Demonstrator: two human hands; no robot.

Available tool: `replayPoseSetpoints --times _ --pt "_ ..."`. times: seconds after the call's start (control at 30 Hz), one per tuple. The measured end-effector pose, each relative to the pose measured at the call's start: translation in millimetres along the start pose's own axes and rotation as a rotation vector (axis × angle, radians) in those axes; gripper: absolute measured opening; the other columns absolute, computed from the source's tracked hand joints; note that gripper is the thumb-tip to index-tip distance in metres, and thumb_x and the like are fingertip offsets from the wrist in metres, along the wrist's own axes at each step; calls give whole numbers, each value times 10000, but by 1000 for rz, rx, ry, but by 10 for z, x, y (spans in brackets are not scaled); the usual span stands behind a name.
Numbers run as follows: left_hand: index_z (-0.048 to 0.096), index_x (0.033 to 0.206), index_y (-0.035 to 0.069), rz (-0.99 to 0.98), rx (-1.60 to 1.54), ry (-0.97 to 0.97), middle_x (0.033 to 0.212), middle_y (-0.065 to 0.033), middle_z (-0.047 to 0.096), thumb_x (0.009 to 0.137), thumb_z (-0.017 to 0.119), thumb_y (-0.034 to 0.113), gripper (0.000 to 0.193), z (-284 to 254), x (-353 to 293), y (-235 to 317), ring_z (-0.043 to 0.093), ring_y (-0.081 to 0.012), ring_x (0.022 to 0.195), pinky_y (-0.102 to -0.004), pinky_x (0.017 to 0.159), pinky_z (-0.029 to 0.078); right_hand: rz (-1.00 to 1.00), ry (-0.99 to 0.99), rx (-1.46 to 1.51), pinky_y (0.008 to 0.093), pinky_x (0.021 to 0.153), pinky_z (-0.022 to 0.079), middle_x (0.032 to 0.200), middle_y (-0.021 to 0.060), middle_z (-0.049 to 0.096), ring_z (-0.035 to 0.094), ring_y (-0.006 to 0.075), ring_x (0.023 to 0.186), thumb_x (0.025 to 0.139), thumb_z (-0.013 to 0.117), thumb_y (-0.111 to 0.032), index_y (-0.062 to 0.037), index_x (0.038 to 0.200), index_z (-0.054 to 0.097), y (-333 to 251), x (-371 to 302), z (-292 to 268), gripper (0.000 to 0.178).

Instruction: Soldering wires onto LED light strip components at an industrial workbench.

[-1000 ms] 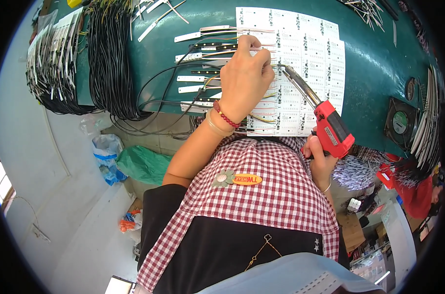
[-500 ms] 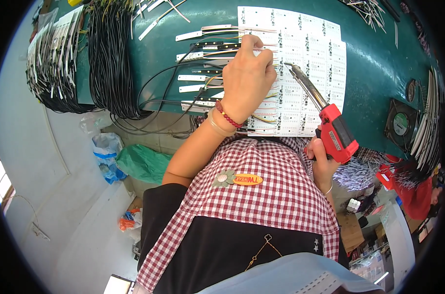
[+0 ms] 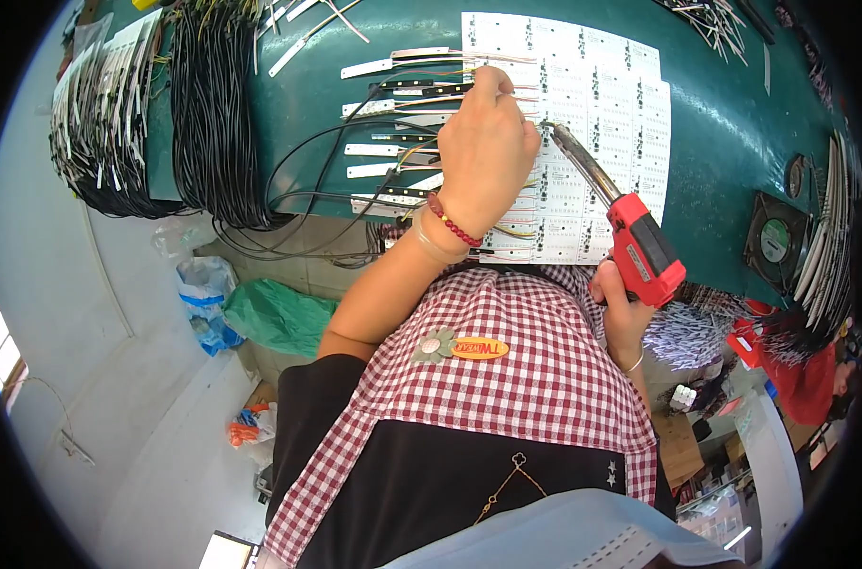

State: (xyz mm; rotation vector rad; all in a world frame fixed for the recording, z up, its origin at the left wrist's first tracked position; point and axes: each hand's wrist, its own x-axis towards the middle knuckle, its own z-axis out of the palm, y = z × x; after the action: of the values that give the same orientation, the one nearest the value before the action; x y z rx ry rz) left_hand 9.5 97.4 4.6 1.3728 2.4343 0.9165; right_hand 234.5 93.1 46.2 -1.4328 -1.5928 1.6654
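Observation:
My right hand (image 3: 622, 313) is wrapped round the handle of a red and black soldering gun (image 3: 645, 248). Its metal tip points up and left, close beside my left hand and over a white sheet of circuit boards (image 3: 621, 123). My left hand (image 3: 488, 142) is bent over the left edge of that sheet, its fingers pinched together. What they hold is hidden under the hand. Thin coloured wires run onto the boards from several white and black strips (image 3: 369, 150), which lie on the left of the sheet.
The green table (image 3: 715, 161) carries a thick bundle of black cables (image 3: 213, 114) and a pile of wired white strips (image 3: 103, 114) on the left. At the right stand a black fan (image 3: 772, 237) and a bundle of pale sleeves (image 3: 829, 237). Loose white strips (image 3: 720, 24) lie far back.
The soldering gun has moved left and a little down in my right hand, bringing its tip nearer the left hand. My left hand has shifted slightly to the right.

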Motion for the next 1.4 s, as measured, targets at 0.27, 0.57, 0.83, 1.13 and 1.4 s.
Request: replayPoseSetpoints --times 0.27,0.57,0.83,1.13,1.4 --pt "586 638 8 -6 -39 31 1003 -60 550 695 649 91 118 -7 -24 -7 595 -270 640 -371 542 473 12 -51 -90 226 485 372 614 32 531 482 93 514 867 561 -66 34 1002 519 26 1 -20 173" --pt "584 634 14 -11 -31 31 994 -54 546 703 652 94 126 15 -15 -1 592 -258 633 -361 535 474 -69 48 358 241 458 384 588 38 480 418 92 461 872 500 -51 52 1135 460 -115 139 -116 285" --pt "578 710 16 4 -2 36 977 -77 548 711 640 86 93 -2 -27 -11 597 -268 671 -372 575 494 -182 -129 642 340 801 475 1047 177 532 561 234 914 946 473 -221 21 1229 384 202 445 -477 383" --pt "579 850 39 100 182 228 872 -129 585 744 641 89 133 -757 534 -677 586 -316 808 -374 697 488 -131 -168 787 487 1068 321 1393 265 298 389 365 1263 947 466 -211 9 1253 351 281 455 -558 394" --pt "624 908 44 -469 620 274 951 -231 633 807 610 404 373 -1602 1297 -2277 620 -374 877 -465 724 504 -199 -222 757 451 996 390 1366 203 369 471 295 1177 944 473 -261 -25 1242 385 176 451 -630 391"
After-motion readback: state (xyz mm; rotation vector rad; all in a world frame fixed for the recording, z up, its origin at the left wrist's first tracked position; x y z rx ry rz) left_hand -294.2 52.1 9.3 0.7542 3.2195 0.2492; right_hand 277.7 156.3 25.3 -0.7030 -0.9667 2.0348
